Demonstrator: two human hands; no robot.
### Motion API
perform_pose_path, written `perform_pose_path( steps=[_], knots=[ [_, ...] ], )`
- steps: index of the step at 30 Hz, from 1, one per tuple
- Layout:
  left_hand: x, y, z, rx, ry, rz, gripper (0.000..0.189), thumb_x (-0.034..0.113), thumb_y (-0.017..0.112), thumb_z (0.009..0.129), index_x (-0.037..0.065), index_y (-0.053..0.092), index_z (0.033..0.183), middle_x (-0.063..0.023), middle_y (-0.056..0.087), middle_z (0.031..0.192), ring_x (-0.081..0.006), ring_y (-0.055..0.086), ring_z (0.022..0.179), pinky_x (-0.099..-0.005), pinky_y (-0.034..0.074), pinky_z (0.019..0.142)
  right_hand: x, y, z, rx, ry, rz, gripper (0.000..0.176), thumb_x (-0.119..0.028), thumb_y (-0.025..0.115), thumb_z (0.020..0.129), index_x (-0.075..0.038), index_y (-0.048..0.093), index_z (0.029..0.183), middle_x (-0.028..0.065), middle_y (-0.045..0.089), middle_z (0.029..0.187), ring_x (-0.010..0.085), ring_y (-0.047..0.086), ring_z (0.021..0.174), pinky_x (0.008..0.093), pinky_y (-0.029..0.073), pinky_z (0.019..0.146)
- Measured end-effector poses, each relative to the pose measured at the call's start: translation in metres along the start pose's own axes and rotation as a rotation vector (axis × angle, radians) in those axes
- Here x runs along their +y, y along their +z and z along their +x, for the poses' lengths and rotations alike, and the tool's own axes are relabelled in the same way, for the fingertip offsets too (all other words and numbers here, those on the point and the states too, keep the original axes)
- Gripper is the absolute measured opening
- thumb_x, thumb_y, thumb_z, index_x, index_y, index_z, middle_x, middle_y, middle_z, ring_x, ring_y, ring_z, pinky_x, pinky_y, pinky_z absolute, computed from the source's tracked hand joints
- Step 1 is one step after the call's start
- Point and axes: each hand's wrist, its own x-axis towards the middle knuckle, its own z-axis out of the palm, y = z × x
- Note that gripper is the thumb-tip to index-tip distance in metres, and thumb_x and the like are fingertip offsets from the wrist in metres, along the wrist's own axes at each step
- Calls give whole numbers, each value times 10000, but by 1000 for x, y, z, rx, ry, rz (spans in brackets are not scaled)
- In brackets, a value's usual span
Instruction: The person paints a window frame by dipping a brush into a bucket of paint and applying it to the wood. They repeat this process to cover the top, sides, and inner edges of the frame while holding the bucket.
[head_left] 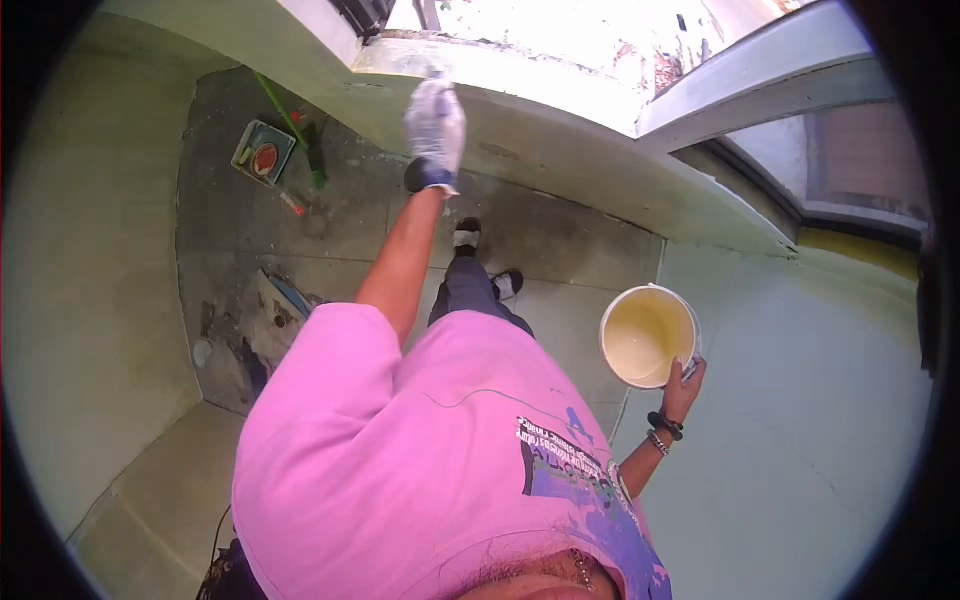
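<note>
My left hand (pixel 437 122), in a whitish glove with a dark cuff, reaches forward to the edge of the pale window sill (pixel 480 65). Its fingers look closed together; glare and the glove hide what they hold, if anything. Out to the side, my right hand (pixel 682 385) grips a white bucket (pixel 648 378) at its rim and handle. The bucket tilts so that I see inside it, where a pale yellowish coating covers the walls and bottom. Dark bands and a beaded bracelet circle my right wrist.
Green-painted walls (pixel 100 230) stand on both sides. On the floor lie a paint tray (pixel 263 152), a green-handled broom (pixel 316 160), a small red-handled tool (pixel 292 204) and a heap of stained sheets or debris (pixel 270 320). An open window frame (pixel 760 85) juts in at upper right.
</note>
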Motion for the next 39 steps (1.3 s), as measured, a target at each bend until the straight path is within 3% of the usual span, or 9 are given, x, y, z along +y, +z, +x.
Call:
perform_pose_path(
  steps=[4,7,12,14,20,23,25,30,39],
  knots=[
    [111,57,-21,-555,-140,-338,85,142,568,833,98,636,860,-154,638,742,-274,640,663,-334,511,619,-21,4,-3,31,-200,-114,318,-139,595,876,-19,472,1144,81,558,976,143,511,836,294,454,748],
    [140,96,-13,-346,-311,-779,145,172,597,851,35,637,829,-96,668,742,-212,632,678,-280,490,669,-21,7,-5,26,-104,73,319,-132,589,879,-1,471,1145,85,557,996,137,510,860,285,448,767],
    [128,159,-34,-589,-241,-422,225,267,631,824,43,626,817,-101,648,748,-208,615,685,-324,487,660,-43,9,-15,42,-50,38,312,-117,582,880,7,464,1141,95,556,1001,154,518,881,295,450,801],
    [143,126,-29,-527,-448,-628,161,205,613,828,48,626,799,-87,642,711,-205,611,658,-337,488,647,-42,9,-14,61,-24,37,310,-114,587,876,9,468,1134,97,557,1005,160,520,892,300,447,817],
    [85,156,-49,-381,-404,-956,44,67,585,846,47,624,853,-28,652,787,-128,593,639,-291,470,598,-54,11,-15,89,-10,-47,334,-146,614,859,1,482,1129,110,559,1032,175,519,927,320,442,843],
    [113,73,-13,-602,-207,-738,45,41,599,846,37,632,877,-56,665,853,-119,619,678,-275,501,615,-51,11,-14,95,-93,-42,363,-156,617,857,1,484,1156,122,578,1013,172,550,931,330,458,834],
    [135,22,-1,-807,-673,-1103,139,54,556,913,13,629,1023,-63,667,966,-135,651,837,-287,562,735,-47,17,-15,160,-112,-81,377,-176,632,854,7,489,1151,105,599,954,157,571,867,313,478,773],
    [207,-45,-24,-1243,-443,-1264,125,41,547,914,18,624,1010,-53,651,1004,-127,632,900,-298,553,800,-94,18,-28,254,-96,-107,349,-218,660,831,-55,521,1106,47,545,673,130,491,591,305,427,549],
    [260,-25,-85,-1508,108,-711,232,211,608,838,2,659,924,-134,683,842,-220,657,758,-330,508,726,-135,31,-40,268,-91,13,381,-229,663,823,-42,526,1126,55,533,625,141,482,530,304,409,507]
  ],
)
